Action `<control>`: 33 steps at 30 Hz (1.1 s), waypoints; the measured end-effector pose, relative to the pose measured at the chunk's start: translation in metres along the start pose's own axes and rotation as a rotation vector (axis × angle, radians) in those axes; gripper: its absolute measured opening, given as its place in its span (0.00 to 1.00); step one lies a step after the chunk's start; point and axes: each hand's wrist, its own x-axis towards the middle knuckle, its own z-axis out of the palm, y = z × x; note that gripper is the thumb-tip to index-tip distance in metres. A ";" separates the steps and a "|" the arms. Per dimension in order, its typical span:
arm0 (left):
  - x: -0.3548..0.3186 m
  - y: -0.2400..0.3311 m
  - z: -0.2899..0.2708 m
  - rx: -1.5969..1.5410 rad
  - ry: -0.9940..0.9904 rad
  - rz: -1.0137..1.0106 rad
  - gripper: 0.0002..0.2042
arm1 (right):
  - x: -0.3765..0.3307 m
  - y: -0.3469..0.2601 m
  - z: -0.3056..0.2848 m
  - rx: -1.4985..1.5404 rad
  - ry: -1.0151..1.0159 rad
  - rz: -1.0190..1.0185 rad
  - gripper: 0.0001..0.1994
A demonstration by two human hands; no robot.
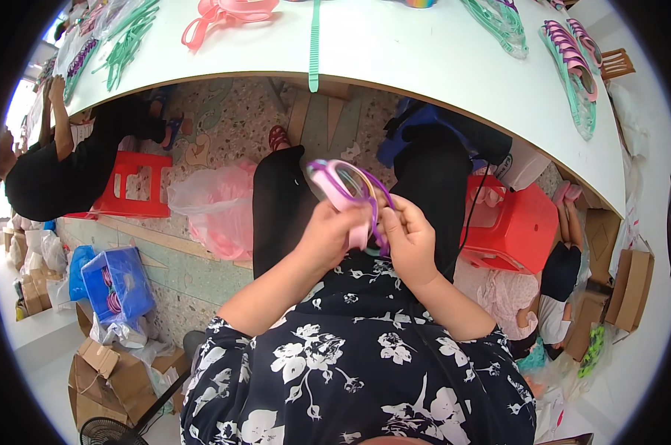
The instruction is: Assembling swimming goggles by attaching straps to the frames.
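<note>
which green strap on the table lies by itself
The straight green strap, its end past the near edge of the table, right of the pink straps; the other green straps lie in bunches.

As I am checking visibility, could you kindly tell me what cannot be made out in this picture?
In the head view:
Pink-and-purple goggles: finer details, blurred.
Left hand: most fingertips, hidden behind the hand itself.
Black fan: lower part, cut by lower edge.
Rainbow-coloured object: its kind, cut by upper edge.
</note>
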 end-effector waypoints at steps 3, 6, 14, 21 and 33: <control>0.013 0.004 -0.001 -0.073 -0.047 0.061 0.12 | 0.007 0.006 -0.001 0.067 -0.047 0.158 0.11; 0.021 0.001 0.008 -0.129 -0.020 0.094 0.12 | 0.010 0.003 -0.008 0.367 -0.105 0.361 0.12; 0.032 -0.006 -0.002 -0.109 -0.124 -0.063 0.16 | 0.044 -0.011 -0.043 0.065 -0.020 0.180 0.09; -0.023 0.028 -0.003 1.246 0.054 0.734 0.08 | 0.124 -0.125 -0.108 -0.661 -0.585 -0.079 0.08; 0.055 -0.073 0.047 0.697 -0.222 0.040 0.30 | 0.141 -0.066 -0.138 -0.597 -0.851 0.162 0.10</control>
